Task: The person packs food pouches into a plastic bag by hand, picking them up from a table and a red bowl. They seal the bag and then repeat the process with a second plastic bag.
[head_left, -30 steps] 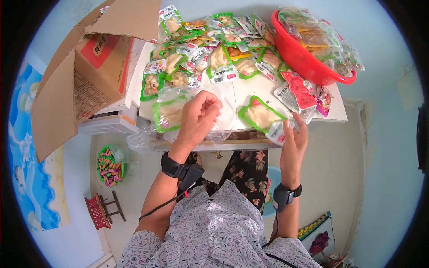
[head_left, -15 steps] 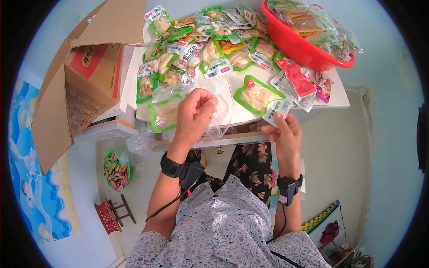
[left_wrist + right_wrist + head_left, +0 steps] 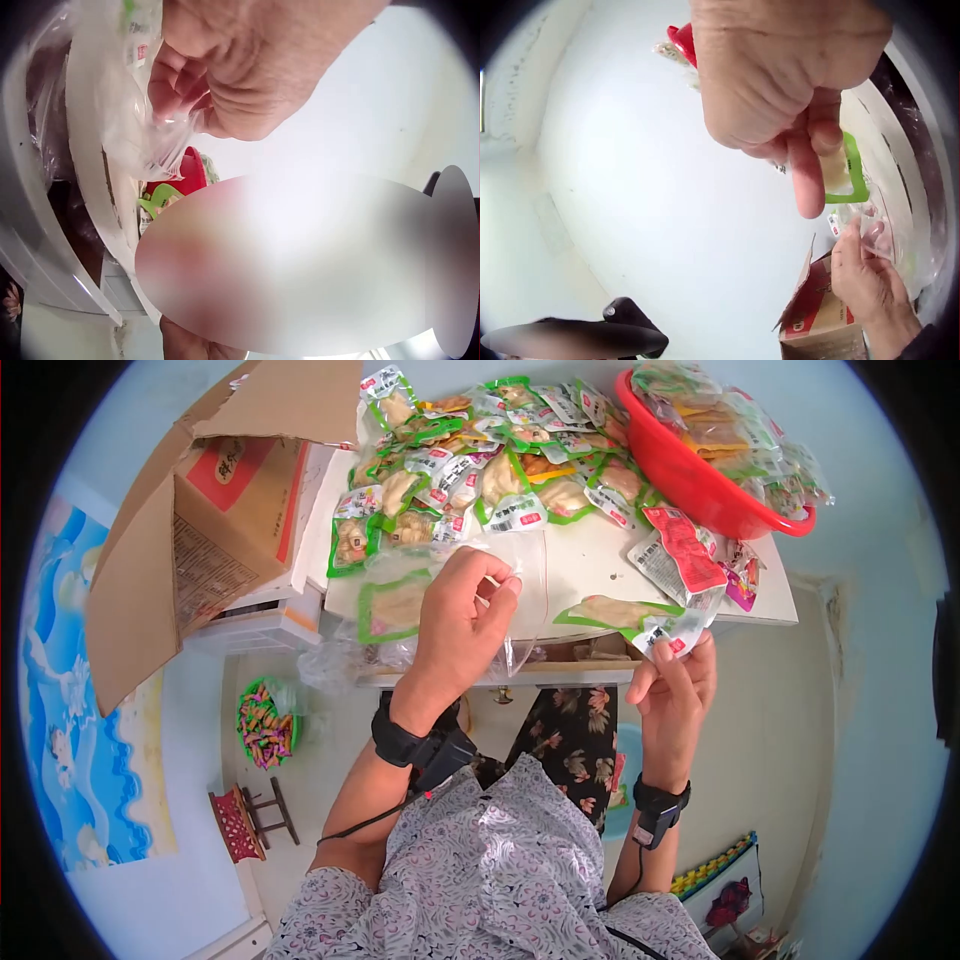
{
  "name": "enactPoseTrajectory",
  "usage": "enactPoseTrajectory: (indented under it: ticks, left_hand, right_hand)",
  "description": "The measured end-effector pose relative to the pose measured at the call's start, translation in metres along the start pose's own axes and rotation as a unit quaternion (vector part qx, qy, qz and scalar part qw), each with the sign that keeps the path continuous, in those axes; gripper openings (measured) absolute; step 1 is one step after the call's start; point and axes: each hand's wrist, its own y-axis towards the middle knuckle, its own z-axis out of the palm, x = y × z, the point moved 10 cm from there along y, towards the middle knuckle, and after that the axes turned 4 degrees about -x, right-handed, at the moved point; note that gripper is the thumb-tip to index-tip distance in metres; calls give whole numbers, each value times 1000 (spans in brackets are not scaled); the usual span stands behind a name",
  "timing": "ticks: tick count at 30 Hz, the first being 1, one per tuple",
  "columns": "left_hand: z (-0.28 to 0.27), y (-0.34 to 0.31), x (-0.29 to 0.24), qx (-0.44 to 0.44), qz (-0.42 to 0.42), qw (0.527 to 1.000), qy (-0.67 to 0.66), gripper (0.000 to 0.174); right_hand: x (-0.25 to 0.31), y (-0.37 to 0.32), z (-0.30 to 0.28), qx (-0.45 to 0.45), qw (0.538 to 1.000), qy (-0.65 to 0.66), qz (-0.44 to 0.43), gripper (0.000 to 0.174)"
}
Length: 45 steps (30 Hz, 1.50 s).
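Observation:
My left hand (image 3: 465,615) pinches the edge of a clear plastic bag (image 3: 527,595), thumb against curled fingers. Inside or under that bag's film lies a green-edged food packet (image 3: 390,608), left of the hand. My right hand (image 3: 678,695) holds another green-edged vacuum packet (image 3: 615,611) by its white printed end, between thumb and fingers, above the table's front edge. The packet tilts, its pale food part pointing left. In the left wrist view the clear bag (image 3: 135,127) hangs from the left fingers. In the right wrist view the green packet (image 3: 840,176) shows beyond the right fingers.
Many similar packets (image 3: 500,480) are heaped at the back of the white table (image 3: 590,560). A red basin (image 3: 690,480) full of packets stands at the back right, with red and purple packets (image 3: 685,555) before it. An open cardboard box (image 3: 225,510) is at left, a partly open drawer (image 3: 560,660) below.
The right hand has lifted the packet off the tabletop and tilted it, moving slightly right. The left hand keeps its pinch on the bag. The head view has shifted a little.

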Motion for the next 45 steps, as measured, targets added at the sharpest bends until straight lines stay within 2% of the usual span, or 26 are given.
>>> enactPoseTrajectory:
  ticks: [2, 5, 8, 11, 14, 17, 20, 26, 28, 30, 32, 33, 35, 36, 37, 39, 40, 41, 44, 45]
  left_hand:
    - [-4, 1, -14, -25, 39, 999, 3, 10]
    - [-8, 5, -11, -17, 29, 999, 23, 11]
    - [-12, 5, 6, -2, -93, 995, -37, 10]
    - [-17, 4, 10, -2, -154, 987, -53, 10]
    - [-18, 4, 0, 18, -128, 991, -37, 9]
    - [-18, 6, -22, -12, 13, 1000, -6, 9]
    - [-22, 3, -55, -25, 72, 993, 91, 6]
    - [-3, -8, -80, -27, 200, 966, 162, 8]
    - [8, -7, -81, 4, 170, 973, 156, 10]
    - [20, -8, -82, 25, 155, 978, 138, 12]
    - [29, -9, -82, 33, 152, 981, 114, 12]
    - [35, -11, -81, 41, 168, 980, 97, 13]
    - [39, -13, -78, 39, 184, 977, 101, 14]
    - [40, -13, -78, 40, 194, 975, 102, 14]
    - [29, -14, -78, 5, 198, 976, 91, 16]
    - [-6, -18, -74, -60, 206, 975, 66, 19]
    - [-25, -20, -69, -103, 229, 960, 125, 24]
    - [-42, -21, -60, -121, 216, 954, 168, 29]
    - [-87, -28, -29, -159, 155, 936, 274, 52]
    - [-97, -31, -15, -162, 130, 935, 287, 58]
  right_hand:
    - [9, -4, 13, 23, 1000, -16, -12, 17]
    - [19, -9, 28, 54, 996, -66, -6, 27]
    - [20, -11, 40, 102, 991, -89, 14, 33]
    - [13, -9, 49, 133, 987, -90, 25, 35]
    - [-3, -6, 55, 159, 984, -76, 39, 34]
    - [-16, -3, 60, 178, 978, -86, 69, 33]
    - [-26, 4, 66, 195, 970, -109, 101, 33]
    - [-52, 17, 79, 190, 971, -91, 112, 32]
    - [-65, 21, 84, 213, 965, -101, 118, 31]
    - [-83, 27, 75, 194, 966, -112, 131, 35]
    - [-101, 37, 54, 195, 950, -231, 81, 36]
    - [-109, 42, 35, 204, 918, -340, 25, 34]
    - [-91, 35, 53, 229, 866, -440, -58, 33]
    - [-88, 35, 63, 230, 873, -426, -60, 31]
    - [-87, 37, 74, 231, 879, -413, -62, 29]
    - [-84, 42, 89, 205, 892, -403, -13, 24]
    - [-82, 44, 95, 179, 896, -404, 36, 21]
    - [-85, 45, 93, 153, 898, -403, 85, 20]
    - [-65, 48, 106, 138, 804, -556, -159, 24]
    - [-62, 47, 108, 129, 793, -570, -173, 27]
